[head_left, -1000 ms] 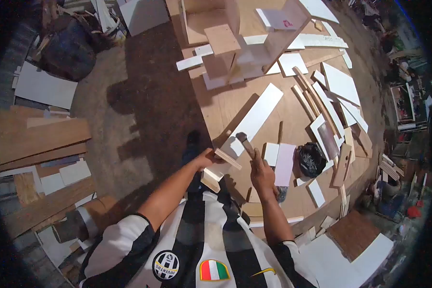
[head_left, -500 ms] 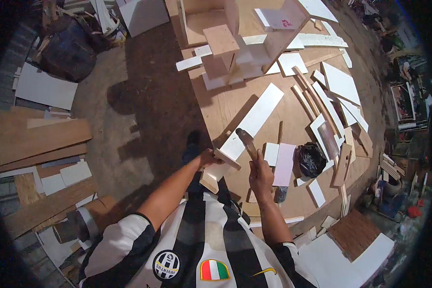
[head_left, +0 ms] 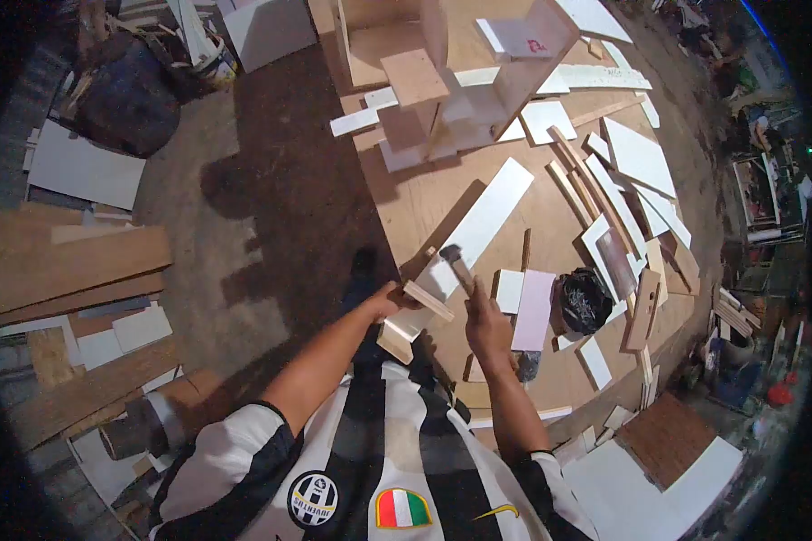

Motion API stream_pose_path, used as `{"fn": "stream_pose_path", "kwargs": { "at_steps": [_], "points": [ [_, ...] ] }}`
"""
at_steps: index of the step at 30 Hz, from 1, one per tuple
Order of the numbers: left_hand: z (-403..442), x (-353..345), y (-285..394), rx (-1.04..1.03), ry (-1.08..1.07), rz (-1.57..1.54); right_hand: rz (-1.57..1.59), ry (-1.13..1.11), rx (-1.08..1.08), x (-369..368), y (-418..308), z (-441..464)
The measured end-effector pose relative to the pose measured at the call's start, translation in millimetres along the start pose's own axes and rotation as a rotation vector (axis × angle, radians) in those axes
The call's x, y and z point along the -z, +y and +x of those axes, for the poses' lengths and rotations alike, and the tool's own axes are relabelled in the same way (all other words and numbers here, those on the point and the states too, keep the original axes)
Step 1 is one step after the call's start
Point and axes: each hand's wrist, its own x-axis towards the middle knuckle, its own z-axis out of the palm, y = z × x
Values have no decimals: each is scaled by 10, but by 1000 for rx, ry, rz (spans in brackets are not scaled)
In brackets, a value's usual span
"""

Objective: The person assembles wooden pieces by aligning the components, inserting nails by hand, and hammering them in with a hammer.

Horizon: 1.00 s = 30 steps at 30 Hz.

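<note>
In my right hand (head_left: 488, 330) is a hammer (head_left: 460, 270), its fingers closed round the handle. The dark hammer head is over the long white board (head_left: 492, 212), close to a wooden crosspiece; whether it touches the board I cannot tell. My left hand (head_left: 390, 300) grips the left end of that wooden crosspiece (head_left: 429, 301), which lies across the board. Some left fingers are hidden behind the wood. Nearer my body, a second wooden piece (head_left: 395, 343) sits at the board's near end.
A plywood-topped table (head_left: 406, 203) carries a partly built wooden box (head_left: 388, 41), white offcuts (head_left: 641, 153) and wood strips. Right of my right hand lie a pinkish panel (head_left: 534, 311) and a black plastic bag (head_left: 586, 302). Boards (head_left: 81, 261) are stacked at left.
My right hand and the hammer have shifted slightly to the left, and the hammer appears more foreshortened. My left hand stays on the wooden crosspiece.
</note>
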Motion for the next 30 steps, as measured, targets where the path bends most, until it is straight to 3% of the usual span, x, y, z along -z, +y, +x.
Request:
{"fn": "stream_pose_path", "kwargs": {
  "at_steps": [2, 4, 5, 7, 9, 11, 12, 15, 17, 19, 20, 23, 24, 27, 29, 30],
  "points": [
    [85, 52, -55, -106, 30, -66, 55, 64, 56, -118, 69, 6],
    [379, 236, -456, -43, -98, 390, 114, 143, 132, -182, 132, -58],
    [319, 201, -471, -37, -108, 391, 112, 142, 122, -162, 119, -99],
    [317, 187, -361, 23, -59, 28, -116, -124, -17, -54, 26, 24],
    [257, 205, -387, 64, -31, -286, -76, -126, -21, -23, -2, -6],
    [320, 187, -509, 68, -4, -212, 71, 92, 75, -118, 112, -81],
    [288, 160, -508, 75, 6, -188, -43, -39, 7, -196, 179, -90],
    [194, 45, -73, 62, 14, 60, -100, -96, -33, 48, 79, -12],
    [235, 94, -231, 52, 30, 47, -100, -109, -42, 138, 46, -100],
    [201, 101, -156, 69, 2, -40, 128, 225, 54, 203, 47, -162],
    [198, 116, -184, 82, -10, -84, 133, 262, -23, 186, 59, -237],
    [333, 193, -463, -5, -67, -91, 84, 264, -16, 113, 151, -378],
    [324, 168, -421, -38, -84, -79, -108, -5, -116, 28, 191, -371],
    [409, 186, -261, 76, -57, 168, -38, -147, -278, -17, 296, -373],
    [324, 191, -362, 46, -105, 7, 13, -7, -207, -167, 371, -550],
    [283, 160, -274, 46, -101, 41, 124, 89, -300, -248, 412, -555]
  ]
}}
